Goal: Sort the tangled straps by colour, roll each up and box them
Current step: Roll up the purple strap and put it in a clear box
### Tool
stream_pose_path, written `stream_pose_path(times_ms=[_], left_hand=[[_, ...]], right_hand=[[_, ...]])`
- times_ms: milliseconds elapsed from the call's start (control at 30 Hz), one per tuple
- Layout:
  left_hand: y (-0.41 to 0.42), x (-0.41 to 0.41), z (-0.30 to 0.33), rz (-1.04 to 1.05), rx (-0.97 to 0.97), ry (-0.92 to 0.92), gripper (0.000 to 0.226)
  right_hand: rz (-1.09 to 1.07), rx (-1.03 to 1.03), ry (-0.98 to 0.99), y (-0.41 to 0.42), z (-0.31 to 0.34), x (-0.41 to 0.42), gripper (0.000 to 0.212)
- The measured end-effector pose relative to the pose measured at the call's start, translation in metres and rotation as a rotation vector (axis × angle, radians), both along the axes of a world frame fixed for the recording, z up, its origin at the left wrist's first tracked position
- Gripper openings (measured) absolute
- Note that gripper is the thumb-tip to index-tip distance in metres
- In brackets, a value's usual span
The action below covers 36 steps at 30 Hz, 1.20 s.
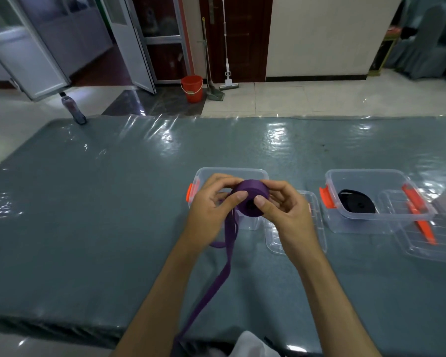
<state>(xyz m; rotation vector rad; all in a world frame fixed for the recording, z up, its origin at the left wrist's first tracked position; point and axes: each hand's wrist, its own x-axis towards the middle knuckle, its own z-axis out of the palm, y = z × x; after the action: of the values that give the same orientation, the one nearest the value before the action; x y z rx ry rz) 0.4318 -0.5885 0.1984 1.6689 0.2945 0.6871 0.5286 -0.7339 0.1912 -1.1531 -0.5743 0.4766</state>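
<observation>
A thick roll of purple woven strap (251, 199) is being held up above the bench (88, 215), which is being covered by a shiny clear plastic sheet over grey-green cloth. The roll is being gripped from both sides: the left hand (211, 210) is curling its fingers (240, 195) round the left edge, thumb pressing on the near face, while the right hand (286, 210) is pinching the right edge, its thumb lying on the roll's near face too. The loose tail of the strap (216, 284) is trailing down from the roll, across the near bench and over its near edge.

Just behind the hands, a clear plastic box with an orange latch (232, 173) is sitting open, its clear lid (309, 202) lying beside it on the right. Further right, a second clear box with orange latches (371, 197) is holding a rolled black strap (357, 202), with its own lid (422, 240) lying against its right side.

At the far left corner a dark plastic bottle (72, 109) is standing.
</observation>
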Motion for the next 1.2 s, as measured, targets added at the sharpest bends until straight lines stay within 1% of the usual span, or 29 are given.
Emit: stream_pose_path(times_ms=[67,133,267,367,433,533,600,700,800,833,933,1067,1133,1200], left_hand=[[-0.002,-0.002,0.001,-0.008,-0.014,-0.007,0.016],[-0.007,-0.004,0.000,-0.010,-0.084,-0.023,0.018],[-0.011,-0.008,-0.003,-0.025,-0.141,-0.047,0.039],[-0.010,-0.013,0.001,0.047,-0.161,-0.099,0.051],[-0.014,-0.014,0.004,0.086,-0.165,-0.152,0.045],[-0.020,-0.014,0.004,0.096,-0.181,-0.183,0.032],[-0.022,-0.017,0.002,0.098,-0.178,-0.174,0.031],[-0.027,-0.021,-0.005,0.095,-0.122,-0.143,0.029],[-0.033,-0.022,-0.010,0.021,-0.107,-0.112,0.031],[-0.034,-0.022,-0.010,-0.022,-0.100,-0.104,0.034],[-0.035,-0.022,-0.009,-0.098,-0.136,-0.100,0.039],[-0.042,-0.015,-0.008,-0.021,-0.152,-0.102,0.024],[-0.048,-0.013,-0.012,-0.012,-0.161,-0.109,0.022],[-0.053,-0.008,-0.017,-0.076,-0.177,-0.110,0.026]], right_hand=[[-0.003,0.004,0.028,-0.002,0.002,0.000,0.028],[-0.039,0.015,0.038,-0.002,0.003,-0.001,0.027],[-0.106,0.029,0.069,0.002,-0.001,-0.012,0.030],[-0.101,0.017,-0.016,-0.001,-0.001,-0.019,0.036],[-0.122,0.024,-0.081,-0.002,0.000,-0.021,0.034],[-0.133,0.014,-0.119,-0.006,-0.001,-0.022,0.030],[-0.106,-0.030,-0.125,-0.011,-0.003,-0.023,0.027],[-0.047,-0.062,-0.129,-0.021,-0.006,-0.019,0.031],[-0.086,-0.037,-0.197,-0.032,-0.006,-0.016,0.038],[-0.117,-0.018,-0.206,-0.034,-0.007,-0.016,0.037],[-0.133,0.016,-0.153,-0.037,-0.009,-0.018,0.030],[-0.026,-0.008,-0.028,-0.048,-0.010,-0.013,0.038],[-0.053,-0.016,-0.070,-0.052,-0.012,-0.009,0.042],[-0.122,-0.005,-0.107,-0.053,-0.016,-0.009,0.044]])
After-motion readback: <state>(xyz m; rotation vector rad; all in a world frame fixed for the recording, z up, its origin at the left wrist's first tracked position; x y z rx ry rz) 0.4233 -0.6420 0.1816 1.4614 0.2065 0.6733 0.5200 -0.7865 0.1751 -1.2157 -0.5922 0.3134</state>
